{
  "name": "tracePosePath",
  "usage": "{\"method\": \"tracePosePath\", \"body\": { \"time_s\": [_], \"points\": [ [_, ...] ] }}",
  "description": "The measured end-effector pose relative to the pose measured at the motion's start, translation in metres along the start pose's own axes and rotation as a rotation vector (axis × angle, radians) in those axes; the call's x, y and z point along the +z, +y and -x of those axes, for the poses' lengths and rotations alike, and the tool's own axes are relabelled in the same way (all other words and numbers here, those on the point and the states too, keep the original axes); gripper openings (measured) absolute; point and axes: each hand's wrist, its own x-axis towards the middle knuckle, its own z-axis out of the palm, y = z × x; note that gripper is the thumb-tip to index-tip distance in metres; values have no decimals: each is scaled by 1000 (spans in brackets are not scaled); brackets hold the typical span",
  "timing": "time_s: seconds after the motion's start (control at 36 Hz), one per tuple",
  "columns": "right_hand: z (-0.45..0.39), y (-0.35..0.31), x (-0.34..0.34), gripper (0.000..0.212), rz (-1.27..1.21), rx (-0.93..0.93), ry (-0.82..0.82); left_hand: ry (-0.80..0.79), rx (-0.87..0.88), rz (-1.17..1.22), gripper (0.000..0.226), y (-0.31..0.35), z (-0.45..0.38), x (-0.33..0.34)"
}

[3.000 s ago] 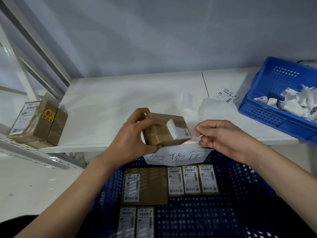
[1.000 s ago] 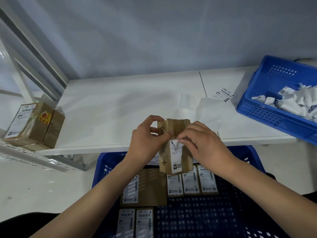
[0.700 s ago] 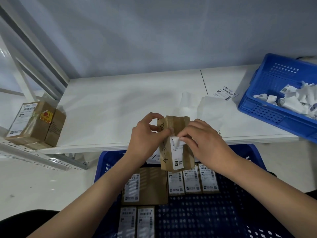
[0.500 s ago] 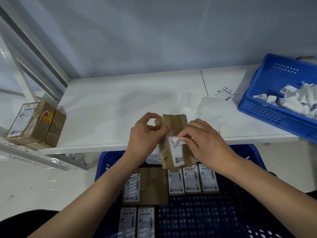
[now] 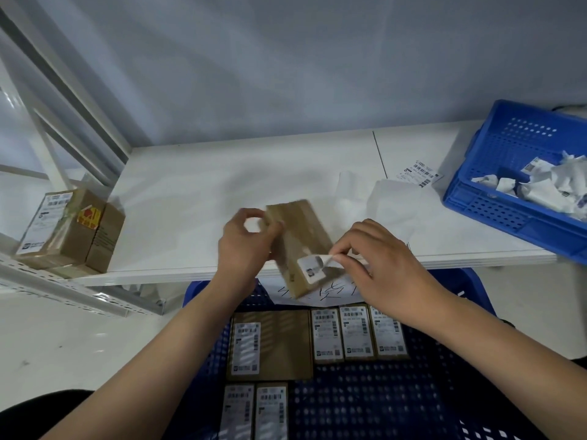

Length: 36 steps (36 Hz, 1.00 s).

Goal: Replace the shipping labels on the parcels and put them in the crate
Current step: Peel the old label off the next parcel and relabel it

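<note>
Head cam view: left hand (image 5: 246,246) grips a small brown parcel (image 5: 297,246), tilted in the air over the tabletop (image 5: 197,198) front edge. Right hand (image 5: 378,265) pinches the curled end of the white label (image 5: 313,268), half peeled off the parcel's lower end. Below sits the blue crate (image 5: 365,404) with labelled parcels (image 5: 355,335) lying flat. Another blue bin (image 5: 508,198) of crumpled labels sits on the right, two boxes (image 5: 70,230) on the left shelf.

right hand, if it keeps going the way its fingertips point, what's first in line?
The right hand points left, pinching the half-peeled label. Going straight on, it would probably meet the brown parcel first, then the left hand gripping it. Depth is unclear.
</note>
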Motion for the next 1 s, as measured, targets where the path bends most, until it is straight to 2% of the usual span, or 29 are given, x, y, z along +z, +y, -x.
{"method": "tracePosePath", "body": {
  "time_s": [0.06, 0.11, 0.19, 0.28, 0.5, 0.58, 0.83, 1.0],
  "points": [
    [3, -2, -3, 9, -22, -17, 19, 82, -34, 64, 22, 4, -8, -11],
    [6, -5, -5, 14, -63, -35, 32, 71, -52, 147, 26, 8, -13, -19],
    [8, -5, -7, 14, -100, -53, 41, 43, 6, 103, 26, 8, -11, -18],
    [7, 3, -9, 10, -100, -66, 71, 39, -27, 121, 28, 0, -8, -12],
    [2, 11, -7, 18, -110, -70, 308, 79, 15, 148, 33, 4, -9, -11],
    [2, 10, -6, 29, -131, -32, 293, 102, 21, 143, 34, 3, -9, -12],
    [6, 13, 2, 35, -229, 11, 184, 183, 84, 116, 34, 9, -10, -19],
    [3, 11, 0, 32, -251, 26, 251, 190, 110, 64, 30, 8, -7, -18]
  ]
}}
